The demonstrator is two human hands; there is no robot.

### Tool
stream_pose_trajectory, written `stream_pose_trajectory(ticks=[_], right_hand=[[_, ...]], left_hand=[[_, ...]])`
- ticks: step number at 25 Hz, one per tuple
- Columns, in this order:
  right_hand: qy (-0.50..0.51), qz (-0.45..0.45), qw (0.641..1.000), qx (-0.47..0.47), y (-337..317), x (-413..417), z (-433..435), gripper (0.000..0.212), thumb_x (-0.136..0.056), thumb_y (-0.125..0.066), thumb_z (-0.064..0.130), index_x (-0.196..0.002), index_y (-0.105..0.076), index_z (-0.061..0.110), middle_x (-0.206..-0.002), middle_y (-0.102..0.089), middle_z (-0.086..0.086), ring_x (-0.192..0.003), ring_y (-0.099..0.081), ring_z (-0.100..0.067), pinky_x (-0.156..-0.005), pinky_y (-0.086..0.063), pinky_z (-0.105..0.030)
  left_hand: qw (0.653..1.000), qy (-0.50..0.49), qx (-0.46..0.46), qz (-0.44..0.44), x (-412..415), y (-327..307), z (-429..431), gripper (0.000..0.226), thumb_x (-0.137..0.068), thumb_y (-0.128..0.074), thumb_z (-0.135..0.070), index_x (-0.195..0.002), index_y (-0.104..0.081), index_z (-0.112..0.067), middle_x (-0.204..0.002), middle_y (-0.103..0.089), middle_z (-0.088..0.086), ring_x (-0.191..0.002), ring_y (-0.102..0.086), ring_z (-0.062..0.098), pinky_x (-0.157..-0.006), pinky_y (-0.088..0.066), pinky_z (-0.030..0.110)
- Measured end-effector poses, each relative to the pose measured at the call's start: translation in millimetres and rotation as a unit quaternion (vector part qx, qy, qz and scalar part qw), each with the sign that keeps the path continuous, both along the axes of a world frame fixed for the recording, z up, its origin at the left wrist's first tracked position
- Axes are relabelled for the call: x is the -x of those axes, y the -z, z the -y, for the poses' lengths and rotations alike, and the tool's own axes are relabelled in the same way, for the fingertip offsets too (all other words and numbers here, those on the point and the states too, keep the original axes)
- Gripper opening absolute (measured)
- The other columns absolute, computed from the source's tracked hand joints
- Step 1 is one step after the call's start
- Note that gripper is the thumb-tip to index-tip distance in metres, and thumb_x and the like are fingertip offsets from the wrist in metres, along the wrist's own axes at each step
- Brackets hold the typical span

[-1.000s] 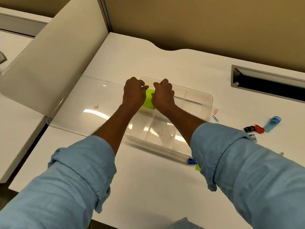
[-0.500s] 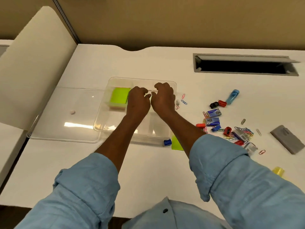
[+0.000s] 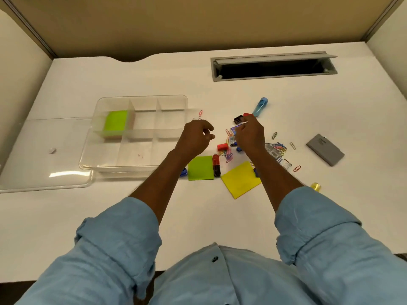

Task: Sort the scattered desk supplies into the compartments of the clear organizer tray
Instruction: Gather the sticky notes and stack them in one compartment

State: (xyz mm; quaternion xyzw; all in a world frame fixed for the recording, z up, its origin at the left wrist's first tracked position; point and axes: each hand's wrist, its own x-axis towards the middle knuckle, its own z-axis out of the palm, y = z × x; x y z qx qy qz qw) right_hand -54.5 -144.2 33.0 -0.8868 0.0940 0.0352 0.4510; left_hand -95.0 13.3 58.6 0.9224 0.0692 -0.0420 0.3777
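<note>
The clear organizer tray [image 3: 88,150] sits left of centre. A green sticky-note pad [image 3: 115,124] lies in its left middle compartment; the other compartments look bare. My left hand [image 3: 196,139] hovers just right of the tray, fingers loosely curled, holding nothing. My right hand [image 3: 250,135] is over the scattered pile, its fingertips pinching a small blue staple box [image 3: 236,129]. Around it lie a red binder clip [image 3: 222,147], coloured paper clips [image 3: 277,147], a loose green note [image 3: 200,168] and a yellow note [image 3: 241,179].
The tray's clear lid [image 3: 44,150] lies flat at the left. A blue tube [image 3: 259,106], a black clip [image 3: 238,119], a grey box [image 3: 324,149] and a yellow pin [image 3: 316,187] are spread to the right. A cable slot [image 3: 273,67] opens at the back.
Both hands have left the tray and moved right to the pile. The green pad stays in its compartment. The view has swung right.
</note>
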Motion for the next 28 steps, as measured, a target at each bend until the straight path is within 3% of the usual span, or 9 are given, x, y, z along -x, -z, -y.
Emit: stream_pose_trajectory(ticks=[2,4,7,10,13,14,19,25,28], right_hand=[[-0.025,-0.065,0.996,0.064,0.6,1.1,25.5,0.029,-0.087,-0.061,0.012,-0.116,-0.057,0.01,-0.115,-0.065,-0.014,-0.094,-0.061,-0.023,-0.073,-0.045,-0.028],[-0.107,-0.107,0.98,0.128,0.5,6.2,39.6,0.035,-0.083,-0.07,0.022,-0.114,-0.056,0.01,-0.116,-0.064,-0.012,-0.102,-0.059,-0.025,-0.078,-0.043,-0.028],[-0.238,-0.129,0.932,0.24,2.8,25.0,48.3,0.063,-0.074,-0.076,0.042,-0.122,-0.05,0.01,-0.124,-0.058,-0.012,-0.113,-0.054,-0.028,-0.089,-0.044,-0.035],[-0.295,-0.141,0.876,0.354,6.5,42.7,43.8,0.095,-0.063,-0.077,0.059,-0.134,-0.038,0.012,-0.133,-0.049,-0.013,-0.125,-0.045,-0.032,-0.098,-0.042,-0.043],[-0.341,-0.128,0.833,0.416,15.6,56.4,35.6,0.113,-0.057,-0.081,0.059,-0.145,-0.025,0.014,-0.148,-0.033,-0.016,-0.139,-0.023,-0.042,-0.109,-0.03,-0.052],[-0.357,-0.116,0.824,0.423,18.6,59.3,34.2,0.111,-0.059,-0.081,0.056,-0.145,-0.025,0.015,-0.15,-0.03,-0.015,-0.14,-0.019,-0.044,-0.11,-0.026,-0.054],[-0.421,-0.057,0.813,0.398,26.3,62.5,36.9,0.092,-0.062,-0.084,0.044,-0.138,-0.037,0.023,-0.143,-0.041,-0.006,-0.135,-0.03,-0.034,-0.11,-0.024,-0.053],[-0.431,-0.054,0.806,0.402,27.0,53.2,39.4,0.085,-0.062,-0.082,0.05,-0.133,-0.045,0.02,-0.142,-0.039,-0.01,-0.137,-0.027,-0.032,-0.112,-0.019,-0.057],[-0.414,-0.06,0.824,0.382,28.3,50.4,40.4,0.075,-0.063,-0.083,0.046,-0.124,-0.05,0.016,-0.136,-0.041,-0.011,-0.132,-0.033,-0.031,-0.111,-0.025,-0.054]], left_hand=[[0.995,0.06,-0.048,-0.059,6.8,3.7,11.5,0.035,-0.077,-0.075,-0.013,-0.11,-0.065,-0.009,-0.107,-0.067,0.009,-0.089,-0.059,0.019,-0.076,-0.043,0.024],[0.985,0.082,-0.119,-0.095,15.8,10.1,14.2,0.047,-0.074,-0.076,-0.008,-0.117,-0.059,-0.007,-0.116,-0.062,0.013,-0.104,-0.057,0.024,-0.085,-0.044,0.029],[0.959,0.09,-0.221,-0.15,26.1,18.1,16.8,0.055,-0.074,-0.074,-0.003,-0.124,-0.052,-0.002,-0.126,-0.054,0.018,-0.118,-0.051,0.03,-0.098,-0.044,0.035],[0.937,0.101,-0.272,-0.194,31.4,24.5,25.8,0.077,-0.066,-0.083,-0.014,-0.13,-0.043,0.0,-0.131,-0.051,0.019,-0.122,-0.05,0.032,-0.1,-0.043,0.035],[0.931,0.105,-0.282,-0.205,31.9,31.5,33.5,0.093,-0.054,-0.09,-0.026,-0.131,-0.043,-0.003,-0.133,-0.048,0.017,-0.121,-0.051,0.031,-0.098,-0.045,0.035],[0.928,0.107,-0.294,-0.203,32.7,33.4,34.2,0.092,-0.053,-0.091,-0.029,-0.129,-0.045,-0.005,-0.131,-0.048,0.015,-0.119,-0.051,0.03,-0.096,-0.046,0.035],[0.916,0.108,-0.333,-0.197,36.9,40.1,30.4,0.09,-0.055,-0.088,-0.037,-0.128,-0.044,-0.009,-0.131,-0.044,0.012,-0.119,-0.044,0.027,-0.095,-0.042,0.035],[0.893,0.117,-0.387,-0.2,30.0,33.2,35.0,0.098,-0.05,-0.088,-0.045,-0.129,-0.044,-0.008,-0.13,-0.04,0.013,-0.121,-0.039,0.027,-0.099,-0.04,0.036],[0.882,0.121,-0.418,-0.179,29.4,32.8,35.6,0.092,-0.056,-0.087,-0.04,-0.131,-0.043,-0.009,-0.132,-0.038,0.012,-0.124,-0.038,0.027,-0.1,-0.038,0.038]])
